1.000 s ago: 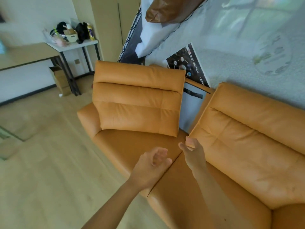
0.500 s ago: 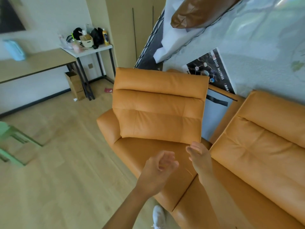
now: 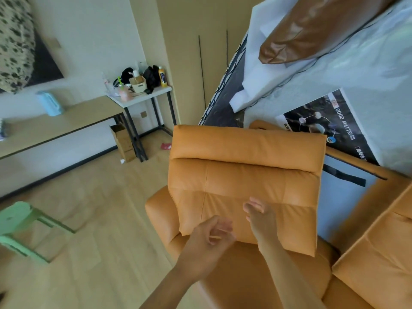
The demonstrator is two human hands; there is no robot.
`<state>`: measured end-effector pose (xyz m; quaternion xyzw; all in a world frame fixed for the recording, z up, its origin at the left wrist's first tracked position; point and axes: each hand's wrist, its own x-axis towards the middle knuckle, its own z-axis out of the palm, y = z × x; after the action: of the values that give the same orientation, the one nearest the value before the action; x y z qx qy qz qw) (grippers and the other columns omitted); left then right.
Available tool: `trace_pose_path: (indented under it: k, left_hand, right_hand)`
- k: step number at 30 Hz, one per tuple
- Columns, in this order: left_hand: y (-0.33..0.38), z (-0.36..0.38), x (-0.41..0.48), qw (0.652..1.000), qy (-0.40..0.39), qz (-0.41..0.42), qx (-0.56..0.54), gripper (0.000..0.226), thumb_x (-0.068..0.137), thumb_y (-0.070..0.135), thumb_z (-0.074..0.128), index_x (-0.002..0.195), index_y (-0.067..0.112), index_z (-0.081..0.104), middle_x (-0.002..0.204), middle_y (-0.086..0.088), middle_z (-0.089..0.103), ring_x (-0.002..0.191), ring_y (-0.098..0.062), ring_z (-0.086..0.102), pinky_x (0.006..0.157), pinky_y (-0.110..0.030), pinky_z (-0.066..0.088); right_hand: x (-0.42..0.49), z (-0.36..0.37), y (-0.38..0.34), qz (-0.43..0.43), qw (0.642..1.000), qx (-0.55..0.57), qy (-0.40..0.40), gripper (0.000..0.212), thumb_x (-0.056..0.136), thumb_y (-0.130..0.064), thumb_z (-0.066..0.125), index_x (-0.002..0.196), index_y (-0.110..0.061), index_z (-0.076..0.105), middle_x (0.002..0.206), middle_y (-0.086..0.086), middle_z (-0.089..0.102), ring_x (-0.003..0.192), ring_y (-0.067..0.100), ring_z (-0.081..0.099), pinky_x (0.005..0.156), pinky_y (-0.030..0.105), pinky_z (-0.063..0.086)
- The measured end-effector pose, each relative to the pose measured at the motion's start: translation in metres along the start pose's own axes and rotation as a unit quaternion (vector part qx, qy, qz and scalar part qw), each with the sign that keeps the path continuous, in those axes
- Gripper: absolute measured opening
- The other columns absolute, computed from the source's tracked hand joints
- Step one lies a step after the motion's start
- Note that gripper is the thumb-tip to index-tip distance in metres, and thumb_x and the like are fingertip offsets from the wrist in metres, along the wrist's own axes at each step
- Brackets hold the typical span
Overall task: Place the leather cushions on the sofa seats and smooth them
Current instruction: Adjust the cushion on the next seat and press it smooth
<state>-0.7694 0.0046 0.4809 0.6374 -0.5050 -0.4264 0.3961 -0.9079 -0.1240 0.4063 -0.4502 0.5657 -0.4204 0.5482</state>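
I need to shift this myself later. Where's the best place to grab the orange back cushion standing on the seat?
Probably by both side edges of the back cushion, one hand each, coming from the front. It stands upright, wide and flat, with both sides free.

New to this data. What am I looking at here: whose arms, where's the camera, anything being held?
There is no robot. A person wears one wide-angle camera on the head, looking forward and down, so the two bare arms coming in from the bottom edge are the wearer's own.

The left hand and right hand are both open and hold nothing. They reach toward an orange leather cushion that stands propped upright on the sofa seat. Whether the right hand touches the cushion cannot be told. A second orange sofa section sits at the right.

Behind are a wrapped mattress, a small white table with bottles and clutter, and a green stool on the wooden floor.
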Motion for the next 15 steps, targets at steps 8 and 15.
trace_pose_path:
  k: [8, 15]
  left_hand:
    - [0.005, -0.018, 0.121, 0.999, -0.039, 0.013, 0.011, 0.019, 0.094, 0.044, 0.067, 0.111, 0.038, 0.069, 0.111, 0.025, 0.072, 0.104, 0.006, 0.066, 0.082, -0.008, 0.047]
    - [0.013, -0.028, 0.232, 0.993, -0.114, 0.031, -0.001, 0.008, 0.096, 0.038, 0.067, 0.103, 0.039, 0.069, 0.107, 0.034, 0.070, 0.101, 0.011, 0.065, 0.088, -0.018, 0.050]
  right_hand:
    - [0.086, 0.021, -0.019, 0.015, 0.999, -0.004, 0.035, 0.034, 0.092, -0.027, 0.070, 0.124, -0.018, 0.065, 0.118, 0.000, 0.067, 0.111, 0.018, 0.064, 0.101, 0.047, 0.052]
    - [0.162, 0.048, -0.032, 0.015, 0.993, 0.008, 0.113, 0.027, 0.093, -0.011, 0.068, 0.119, -0.005, 0.064, 0.114, 0.013, 0.069, 0.096, 0.020, 0.066, 0.090, 0.038, 0.055]
